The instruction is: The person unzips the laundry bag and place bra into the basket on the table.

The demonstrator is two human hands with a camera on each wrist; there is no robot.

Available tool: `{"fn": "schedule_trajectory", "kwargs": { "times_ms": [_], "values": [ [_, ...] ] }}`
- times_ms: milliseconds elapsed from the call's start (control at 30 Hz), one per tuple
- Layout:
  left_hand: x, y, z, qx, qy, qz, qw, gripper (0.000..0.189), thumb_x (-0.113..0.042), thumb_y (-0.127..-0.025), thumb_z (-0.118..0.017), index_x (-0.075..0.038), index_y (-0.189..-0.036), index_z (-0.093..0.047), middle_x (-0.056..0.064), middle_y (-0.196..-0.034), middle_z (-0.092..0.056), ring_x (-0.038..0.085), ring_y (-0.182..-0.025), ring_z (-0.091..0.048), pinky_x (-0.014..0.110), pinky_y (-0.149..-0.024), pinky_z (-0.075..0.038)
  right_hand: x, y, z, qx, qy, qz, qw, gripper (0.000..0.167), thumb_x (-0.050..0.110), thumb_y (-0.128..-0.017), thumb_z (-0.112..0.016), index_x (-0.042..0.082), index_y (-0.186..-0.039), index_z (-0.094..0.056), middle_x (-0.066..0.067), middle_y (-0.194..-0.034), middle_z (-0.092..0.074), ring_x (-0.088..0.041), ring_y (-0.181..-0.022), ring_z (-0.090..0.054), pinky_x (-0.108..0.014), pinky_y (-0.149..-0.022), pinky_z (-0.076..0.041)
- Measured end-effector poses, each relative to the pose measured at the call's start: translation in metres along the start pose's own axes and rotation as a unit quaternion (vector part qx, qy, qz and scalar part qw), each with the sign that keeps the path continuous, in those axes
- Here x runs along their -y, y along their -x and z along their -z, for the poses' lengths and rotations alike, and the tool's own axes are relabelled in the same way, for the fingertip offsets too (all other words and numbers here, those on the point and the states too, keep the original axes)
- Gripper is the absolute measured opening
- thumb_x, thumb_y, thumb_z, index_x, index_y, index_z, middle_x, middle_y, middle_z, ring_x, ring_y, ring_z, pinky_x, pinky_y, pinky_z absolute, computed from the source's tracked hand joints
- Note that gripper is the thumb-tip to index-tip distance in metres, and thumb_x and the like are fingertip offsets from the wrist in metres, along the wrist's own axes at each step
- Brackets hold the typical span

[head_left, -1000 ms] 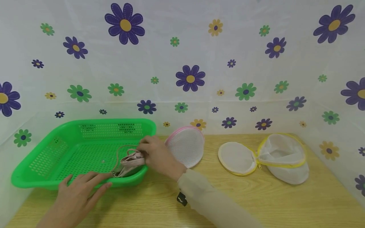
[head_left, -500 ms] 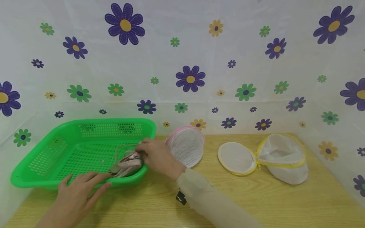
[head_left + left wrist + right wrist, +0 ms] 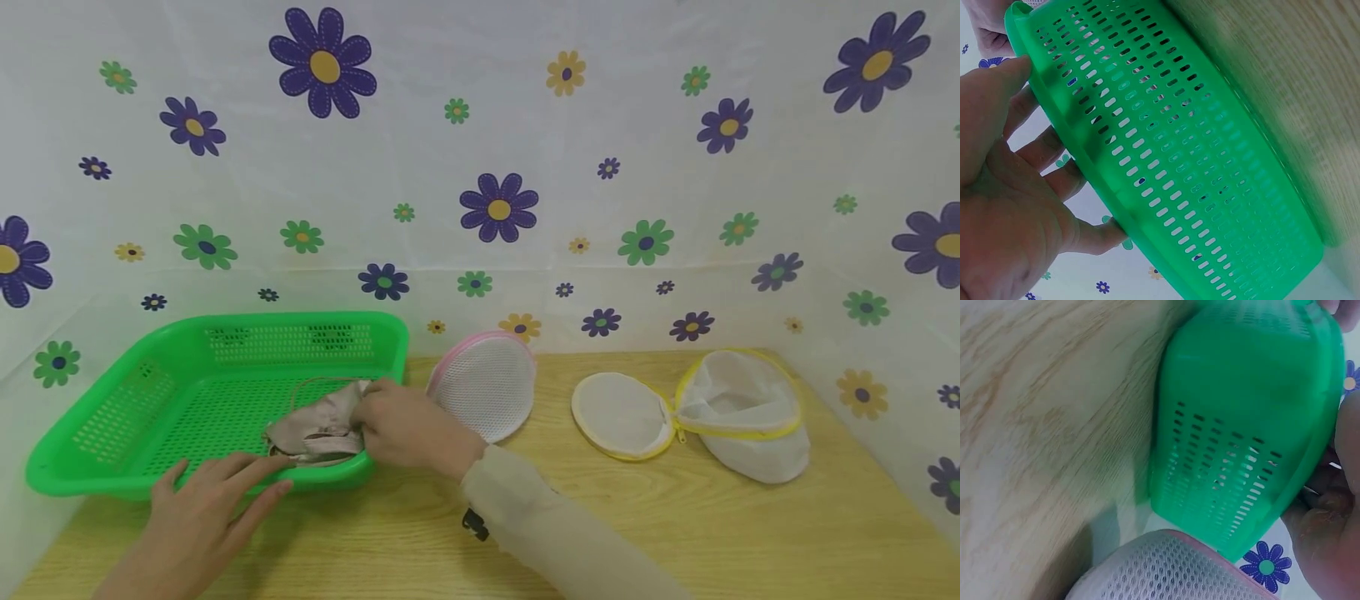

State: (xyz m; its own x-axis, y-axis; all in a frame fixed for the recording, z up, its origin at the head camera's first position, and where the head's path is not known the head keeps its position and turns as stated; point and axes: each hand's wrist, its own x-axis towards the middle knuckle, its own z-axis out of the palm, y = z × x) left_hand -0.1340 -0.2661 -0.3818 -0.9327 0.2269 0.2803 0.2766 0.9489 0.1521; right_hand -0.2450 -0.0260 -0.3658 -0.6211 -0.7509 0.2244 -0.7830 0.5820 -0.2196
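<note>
1. The left hand (image 3: pixel 198 521) lies nearest, fingers straight and slightly spread, tips resting on the front rim of the green basket (image 3: pixel 112 417).
2. The right hand (image 3: pixel 401 425) reaches over the basket's right front corner — fingers curled, pinching the beige garment (image 3: pixel 315 421), which lies crumpled inside the basket at that corner.
3. Just beyond the basket's right end, a pink-rimmed mesh bag (image 3: pixel 483 383) sits on the wooden table (image 3: pixel 675 533).
4. Farther right lies a yellow-rimmed mesh bag (image 3: pixel 742 417) — unzipped, lid folded open.

head view looks down over the green basket (image 3: pixel 112 400); both wrist views press close beside its perforated wall (image 3: pixel 1172 162).
</note>
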Motion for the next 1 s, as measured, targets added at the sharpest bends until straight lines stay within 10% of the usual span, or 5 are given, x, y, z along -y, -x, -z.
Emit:
{"fn": "schedule_trajectory", "kwargs": {
  "times_ms": [333,633,1000],
  "values": [
    [0.000,-0.001,-0.001,-0.003,0.002,-0.004,1.0000,0.036,-0.039,-0.098,-0.066,-0.021,-0.129,-0.069,0.006,-0.116,-0.072,0.041,-0.109,-0.066,0.082,-0.093,-0.029,-0.015,0.024,0.019,-0.058,-0.085,0.047,0.9936,0.033,-0.002,-0.096,-0.049,0.003,-0.118,-0.073,-0.006,-0.113,-0.073,-0.009,-0.092,-0.060,-0.014,-0.084,-0.048],
    [0.002,0.001,-0.003,-0.030,-0.003,-0.017,0.9994,0.035,-0.038,-0.096,-0.069,-0.021,-0.126,-0.070,0.006,-0.113,-0.072,0.040,-0.106,-0.067,0.080,-0.092,-0.031,-0.044,0.053,0.063,-0.174,0.007,0.061,0.9828,0.026,-0.003,-0.093,-0.057,0.002,-0.110,-0.075,-0.008,-0.112,-0.075,-0.020,-0.109,-0.071,-0.030,-0.096,-0.056],
    [0.003,0.000,-0.002,-0.013,-0.006,-0.010,0.9999,0.036,-0.039,-0.097,-0.067,-0.017,-0.126,-0.070,0.008,-0.116,-0.072,0.042,-0.109,-0.066,0.081,-0.093,-0.030,-0.086,0.080,0.075,-0.066,0.000,-0.079,0.9947,0.036,0.007,-0.098,-0.059,0.004,-0.133,-0.064,-0.013,-0.129,-0.067,-0.027,-0.116,-0.064,-0.039,-0.099,-0.055]
  ]
}}
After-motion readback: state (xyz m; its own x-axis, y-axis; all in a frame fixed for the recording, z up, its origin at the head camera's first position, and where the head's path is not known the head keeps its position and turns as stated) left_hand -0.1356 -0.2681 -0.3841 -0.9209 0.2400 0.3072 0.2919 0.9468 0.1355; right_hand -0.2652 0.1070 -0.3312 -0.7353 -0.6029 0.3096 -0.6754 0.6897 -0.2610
